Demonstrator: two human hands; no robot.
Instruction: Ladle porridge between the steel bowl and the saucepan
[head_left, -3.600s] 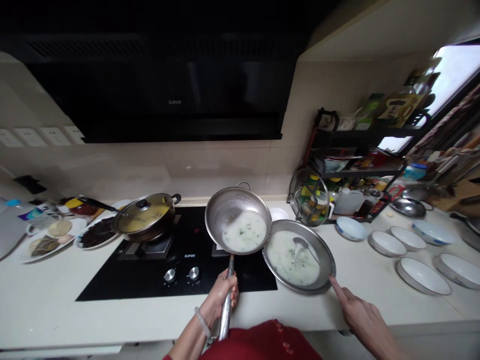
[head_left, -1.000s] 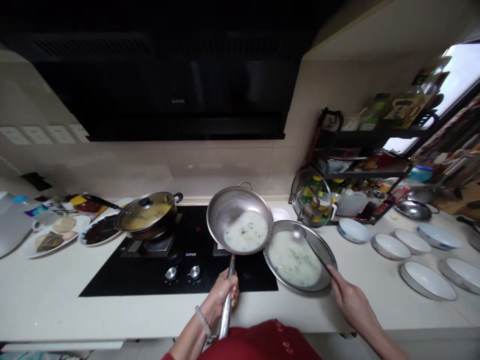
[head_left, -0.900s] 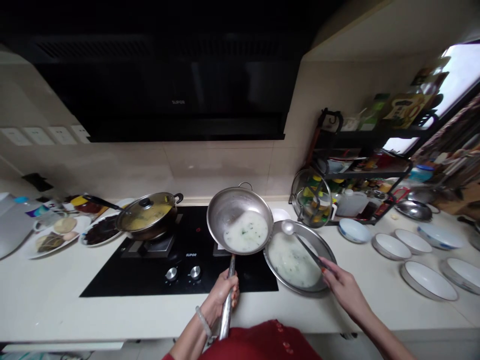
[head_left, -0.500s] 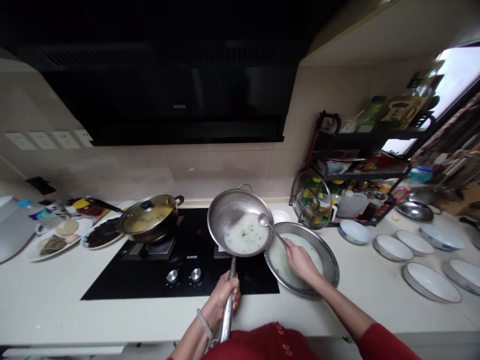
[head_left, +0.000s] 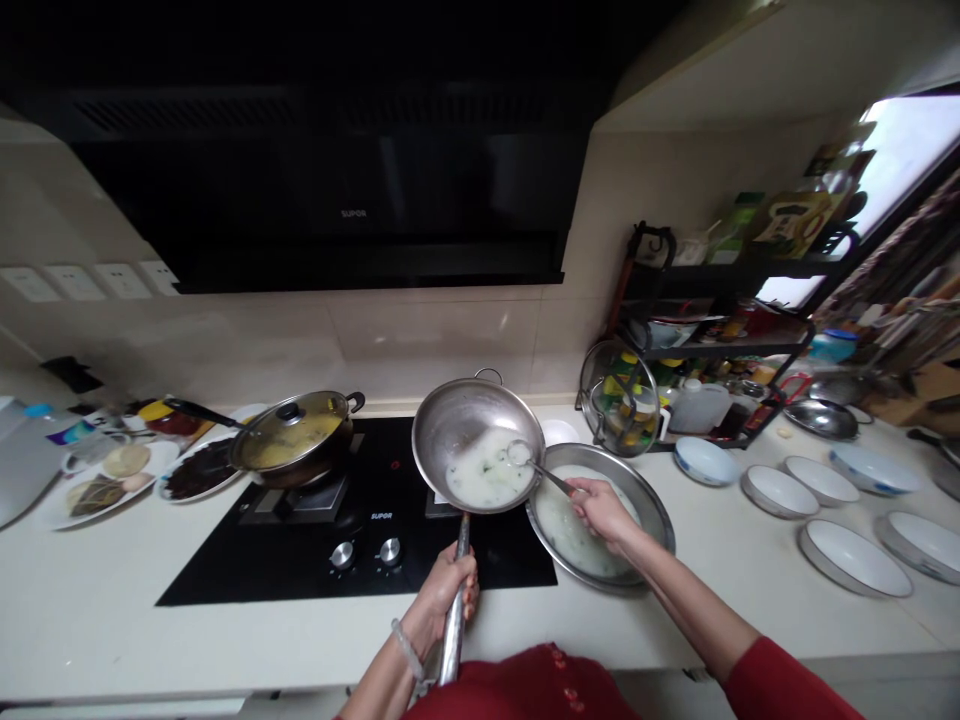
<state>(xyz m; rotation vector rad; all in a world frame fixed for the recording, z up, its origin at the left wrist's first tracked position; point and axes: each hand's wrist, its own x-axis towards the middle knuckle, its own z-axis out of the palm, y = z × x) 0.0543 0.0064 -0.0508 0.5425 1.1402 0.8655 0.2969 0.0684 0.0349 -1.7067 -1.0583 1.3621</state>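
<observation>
Left hand (head_left: 448, 585), low centre of the frame, is wrapping closed around the long handle of the steel wok (head_left: 478, 443), holding it raised and tipped over the right side of the black cooktop (head_left: 300, 540), its rim touching or just overlapping the wide steel basin (head_left: 658, 510) on the tabletop (head_left: 112, 620) to its right. Right hand (head_left: 604, 508) is hovering over the basin, fingers closed around the ladle (head_left: 534, 467) handle, ladle bowl dipping into the white soupy mix with green flecks in the wok's lower side. Basin is already holding a pool of the same mix. Step in hand looks like scooping or scraping what is remaining from wok to basin. Next move is calling for dragging the ladle toward the overlapping rims while keeping the wok tilted, so nothing is spilling on the cooktop. Lidded pan (head_left: 292, 440) is sitting at centre left, empty white bowls (head_left: 851, 555) at the right.
</observation>
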